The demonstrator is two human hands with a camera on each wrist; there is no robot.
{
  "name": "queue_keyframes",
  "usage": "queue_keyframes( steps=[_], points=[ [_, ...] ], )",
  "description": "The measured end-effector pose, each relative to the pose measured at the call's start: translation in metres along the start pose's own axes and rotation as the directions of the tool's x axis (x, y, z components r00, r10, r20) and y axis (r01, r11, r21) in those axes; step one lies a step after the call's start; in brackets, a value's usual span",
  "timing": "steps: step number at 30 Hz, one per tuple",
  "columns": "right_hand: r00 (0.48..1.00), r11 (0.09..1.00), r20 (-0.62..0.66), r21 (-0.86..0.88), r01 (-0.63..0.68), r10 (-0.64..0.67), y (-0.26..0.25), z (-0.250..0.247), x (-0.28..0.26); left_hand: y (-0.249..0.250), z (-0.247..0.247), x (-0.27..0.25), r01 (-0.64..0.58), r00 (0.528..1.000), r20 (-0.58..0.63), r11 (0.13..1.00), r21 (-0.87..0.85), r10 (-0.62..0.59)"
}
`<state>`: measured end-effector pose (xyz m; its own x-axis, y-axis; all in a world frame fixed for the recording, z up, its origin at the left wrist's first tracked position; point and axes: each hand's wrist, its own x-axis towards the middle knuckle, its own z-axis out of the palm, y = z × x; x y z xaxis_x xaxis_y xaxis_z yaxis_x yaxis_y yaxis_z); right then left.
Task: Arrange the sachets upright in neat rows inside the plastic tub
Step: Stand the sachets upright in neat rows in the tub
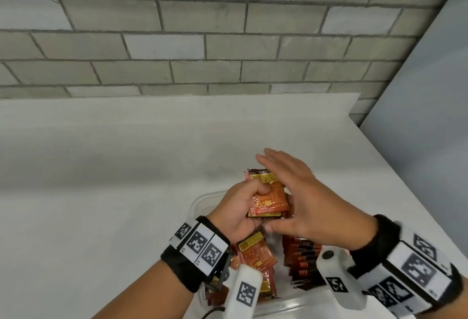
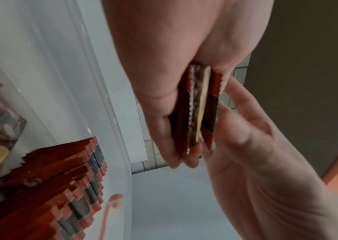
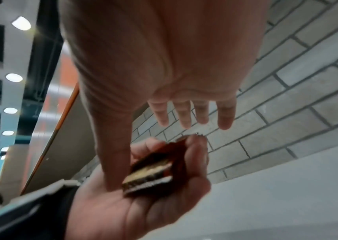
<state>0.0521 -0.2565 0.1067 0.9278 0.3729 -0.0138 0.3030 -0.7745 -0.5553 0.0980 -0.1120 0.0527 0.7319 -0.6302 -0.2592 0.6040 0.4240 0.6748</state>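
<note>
The left hand (image 1: 239, 213) has its fingers and thumb curled round a small stack of sachets (image 1: 268, 198), pinching it flat face to flat face at the centre of the head view. The right hand (image 1: 307, 208) stands just beside that stack on its right, fingers straight and spread and holding nothing, the palm turned toward the stack's edge and the thumb reaching in under its near end. I cannot tell whether the palm itself touches the packets.

The stack's long axis runs from lower right to upper left in the head frame, away from the person, and it sits above the plastic tub (image 1: 202, 201), not inside it. Directly below the hands, toward the bottom of the frame, a row of sachets (image 1: 302, 260) stands on edge in the tub, with looser packets (image 1: 255, 253) to its left. So the stack must go down and toward the person, and the left hand already has it.

The left wrist view shows what the head view hides: the stack (image 2: 199, 113) seen edge-on, several crimped packets not quite flush, and the standing row (image 2: 65, 178) against the clear wall at lower left. The right wrist view shows the straight fingers (image 3: 224, 116) clear of the stack's far end.
</note>
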Motion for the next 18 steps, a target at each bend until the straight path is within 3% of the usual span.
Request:
queue_keyframes(
  steps=[9,13,18],
  points=[
    [0.989,0.981,-0.129,-0.185,0.051,-0.076,0.002,0.015,-0.006,-0.008,0.003,-0.003,0.037,0.999,0.029,0.999,-0.01,-0.037],
    [0.99,1.0,-0.138,0.002,-0.022,0.022,0.002,0.013,-0.011,-0.008,0.0,-0.006,-0.042,0.998,0.039,0.998,0.051,0.04],
    [0.937,0.967,-0.28,0.202,-0.155,0.209,0.01,0.006,-0.018,-0.007,-0.003,-0.008,-0.097,0.995,0.05,0.981,0.167,0.09]
  ],
)
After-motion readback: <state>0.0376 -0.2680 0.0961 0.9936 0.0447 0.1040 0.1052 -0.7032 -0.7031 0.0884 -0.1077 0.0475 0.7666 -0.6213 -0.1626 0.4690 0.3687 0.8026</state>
